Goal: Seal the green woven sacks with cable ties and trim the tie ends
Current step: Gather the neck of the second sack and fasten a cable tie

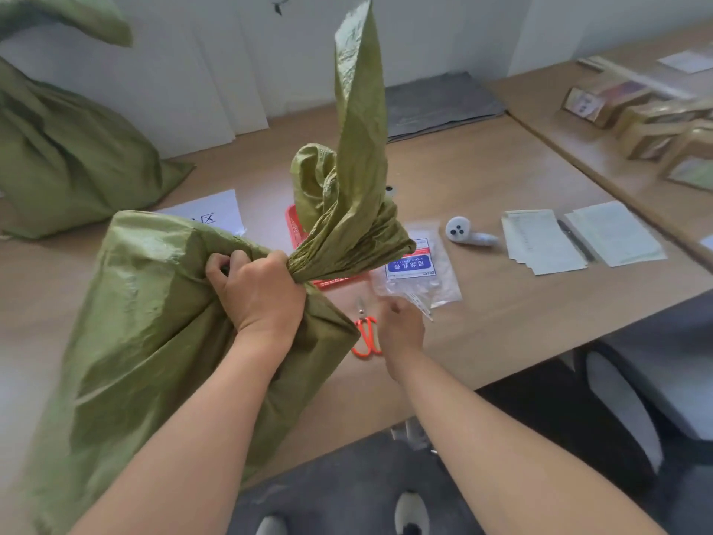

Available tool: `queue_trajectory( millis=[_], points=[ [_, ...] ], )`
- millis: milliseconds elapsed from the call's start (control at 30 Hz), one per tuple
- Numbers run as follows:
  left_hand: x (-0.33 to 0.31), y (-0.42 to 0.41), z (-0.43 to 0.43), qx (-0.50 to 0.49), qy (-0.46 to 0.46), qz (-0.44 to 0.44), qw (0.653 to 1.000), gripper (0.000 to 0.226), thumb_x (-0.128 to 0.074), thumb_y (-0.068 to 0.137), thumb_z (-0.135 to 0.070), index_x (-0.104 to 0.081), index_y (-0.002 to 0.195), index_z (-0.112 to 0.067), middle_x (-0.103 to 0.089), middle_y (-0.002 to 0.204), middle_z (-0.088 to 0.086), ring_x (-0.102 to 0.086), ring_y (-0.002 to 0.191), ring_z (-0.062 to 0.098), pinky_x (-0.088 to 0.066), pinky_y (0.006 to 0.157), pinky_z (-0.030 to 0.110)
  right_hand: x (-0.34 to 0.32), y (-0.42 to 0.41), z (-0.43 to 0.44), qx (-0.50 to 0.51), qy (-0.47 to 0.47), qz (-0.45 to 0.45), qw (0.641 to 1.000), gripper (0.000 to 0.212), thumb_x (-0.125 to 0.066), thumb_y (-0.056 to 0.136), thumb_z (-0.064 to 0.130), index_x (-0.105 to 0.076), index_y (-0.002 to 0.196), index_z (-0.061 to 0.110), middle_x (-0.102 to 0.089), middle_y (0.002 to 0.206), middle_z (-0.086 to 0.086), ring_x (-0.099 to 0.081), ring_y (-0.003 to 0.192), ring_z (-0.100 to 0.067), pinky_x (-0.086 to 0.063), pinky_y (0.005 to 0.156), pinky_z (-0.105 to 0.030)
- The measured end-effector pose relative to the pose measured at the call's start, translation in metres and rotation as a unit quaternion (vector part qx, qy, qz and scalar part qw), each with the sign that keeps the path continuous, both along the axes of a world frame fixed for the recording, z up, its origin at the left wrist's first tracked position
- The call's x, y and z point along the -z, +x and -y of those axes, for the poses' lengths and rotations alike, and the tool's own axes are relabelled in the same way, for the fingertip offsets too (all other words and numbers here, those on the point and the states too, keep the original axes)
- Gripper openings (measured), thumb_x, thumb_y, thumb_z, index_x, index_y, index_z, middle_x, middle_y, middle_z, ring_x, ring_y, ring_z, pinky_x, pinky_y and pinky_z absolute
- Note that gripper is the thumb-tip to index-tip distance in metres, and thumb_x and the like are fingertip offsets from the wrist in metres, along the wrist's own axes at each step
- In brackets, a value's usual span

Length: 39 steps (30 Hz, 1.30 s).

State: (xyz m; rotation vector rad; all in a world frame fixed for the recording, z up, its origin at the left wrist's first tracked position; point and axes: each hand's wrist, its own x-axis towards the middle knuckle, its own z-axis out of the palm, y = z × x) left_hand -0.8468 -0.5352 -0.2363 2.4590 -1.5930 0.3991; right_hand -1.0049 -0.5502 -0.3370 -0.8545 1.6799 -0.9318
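Observation:
A full green woven sack leans over the table's front edge. My left hand is clenched around its gathered neck, and the loose mouth flares upward above the fist. My right hand is at the open end of a clear packet of white cable ties, fingers pinched on one tie that sticks out of the packet. Orange-handled scissors lie on the table between my two hands, partly hidden by the sack and my right hand.
A second green sack rests at the back left. A red basket stands behind the neck. A white device, paper stacks, a grey mat and cardboard boxes fill the right side.

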Motion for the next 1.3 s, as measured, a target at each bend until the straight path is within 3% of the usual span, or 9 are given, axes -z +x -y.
queue_trajectory(
  millis=[133, 300, 467, 733, 833, 1067, 1200, 1300],
  points=[
    [0.007, -0.04, 0.019, 0.015, 0.002, 0.002, 1.0, 0.014, -0.07, 0.071, -0.019, -0.058, 0.064, -0.023, -0.041, 0.05, -0.006, -0.045, 0.079, 0.025, -0.015, 0.102, 0.043, 0.033, -0.033, 0.01, -0.011, 0.023, -0.033, 0.999, 0.025, -0.077, 0.086, 0.039, -0.079, 0.102, 0.02, -0.076, 0.1, 0.004, -0.07, 0.1, -0.017, -0.054, 0.093, -0.032],
    [0.023, -0.071, 0.037, 0.037, 0.004, 0.008, 0.999, 0.013, -0.074, 0.071, -0.025, -0.062, 0.065, -0.022, -0.051, 0.054, -0.001, -0.052, 0.082, 0.028, -0.017, 0.101, 0.042, 0.071, -0.072, 0.016, -0.017, 0.02, -0.104, 0.994, 0.028, -0.063, 0.09, 0.0, -0.078, 0.114, 0.006, -0.077, 0.113, -0.011, -0.069, 0.112, -0.027, -0.039, 0.089, -0.018],
    [0.038, -0.08, 0.047, 0.037, -0.024, 0.025, 0.999, 0.016, -0.077, 0.067, -0.025, -0.062, 0.063, -0.021, -0.046, 0.05, -0.003, -0.043, 0.075, 0.024, -0.018, 0.099, 0.04, 0.112, -0.087, 0.042, -0.01, 0.073, -0.174, 0.982, 0.034, -0.059, 0.094, 0.0, -0.074, 0.124, 0.01, -0.074, 0.122, -0.014, -0.066, 0.118, -0.034, -0.045, 0.099, -0.032],
    [0.049, -0.078, 0.052, 0.044, -0.045, 0.034, 0.997, 0.012, -0.069, 0.068, -0.028, -0.061, 0.063, -0.019, -0.044, 0.049, -0.002, -0.038, 0.073, 0.022, -0.02, 0.096, 0.04, 0.141, -0.091, 0.064, -0.002, 0.094, -0.199, 0.976, 0.021, -0.066, 0.095, 0.009, -0.078, 0.111, 0.015, -0.074, 0.113, -0.013, -0.067, 0.107, -0.035, -0.047, 0.083, -0.036],
    [0.049, -0.078, 0.051, 0.05, -0.056, 0.028, 0.997, 0.013, -0.068, 0.07, -0.028, -0.061, 0.062, -0.019, -0.044, 0.049, -0.002, -0.04, 0.072, 0.023, -0.02, 0.096, 0.041, 0.14, -0.093, 0.066, -0.002, 0.098, -0.198, 0.975, 0.02, -0.064, 0.096, 0.007, -0.078, 0.108, 0.016, -0.074, 0.111, -0.013, -0.068, 0.107, -0.035, -0.04, 0.077, -0.032],
    [0.038, -0.065, 0.047, 0.035, -0.041, 0.006, 0.999, 0.016, -0.074, 0.062, -0.023, -0.059, 0.061, -0.02, -0.04, 0.048, -0.005, -0.037, 0.073, 0.021, -0.02, 0.096, 0.04, 0.121, -0.098, 0.063, 0.017, 0.076, -0.193, 0.978, 0.015, -0.065, 0.095, 0.012, -0.078, 0.102, 0.015, -0.076, 0.102, -0.012, -0.069, 0.101, -0.036, -0.038, 0.072, -0.029],
    [0.031, -0.06, 0.041, 0.045, -0.049, -0.01, 0.998, 0.022, -0.077, 0.059, -0.02, -0.055, 0.059, -0.022, -0.029, 0.047, -0.011, -0.037, 0.071, 0.021, -0.02, 0.095, 0.04, 0.107, -0.101, 0.062, 0.045, 0.048, -0.186, 0.98, 0.01, -0.067, 0.09, 0.01, -0.076, 0.093, 0.011, -0.078, 0.098, -0.013, -0.07, 0.097, -0.038, -0.038, 0.072, -0.03],
    [0.028, -0.057, 0.037, 0.049, -0.046, -0.019, 0.998, 0.025, -0.076, 0.06, -0.019, -0.051, 0.058, -0.023, -0.028, 0.047, -0.012, -0.038, 0.071, 0.022, -0.02, 0.095, 0.04, 0.09, -0.101, 0.057, 0.074, 0.024, -0.141, 0.987, 0.005, -0.068, 0.088, 0.01, -0.071, 0.089, 0.006, -0.075, 0.091, -0.012, -0.068, 0.091, -0.035, -0.039, 0.075, -0.03]
  ],
)
